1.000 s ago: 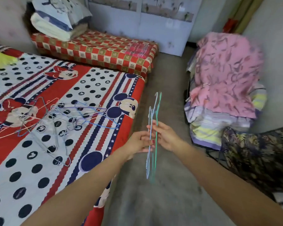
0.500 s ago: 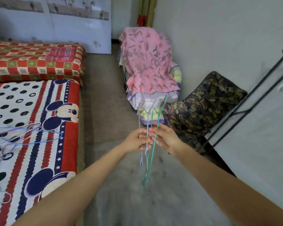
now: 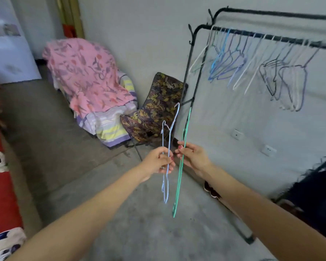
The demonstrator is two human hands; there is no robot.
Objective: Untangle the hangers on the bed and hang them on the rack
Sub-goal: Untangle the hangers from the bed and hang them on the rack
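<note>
Blue hanger (image 3: 167, 147) pinched in the left hand (image 3: 156, 161), green hanger (image 3: 181, 166) in the right hand (image 3: 193, 157), seemingly separated; next, hook each over the rack (image 3: 271, 37).

A: Light?
B: Soft, even daylight, source not visible. Faint shadows only, no glare.
A: Sharpness?
B: Motion blur throughout; the wire hangers on the black metal clothes rack (image 3: 267, 37) smear, and the pink floral cloth (image 3: 87, 72) is soft.
A: Edges?
B: Wide-angle bending; rack bars curve, forearms stretch.
</note>
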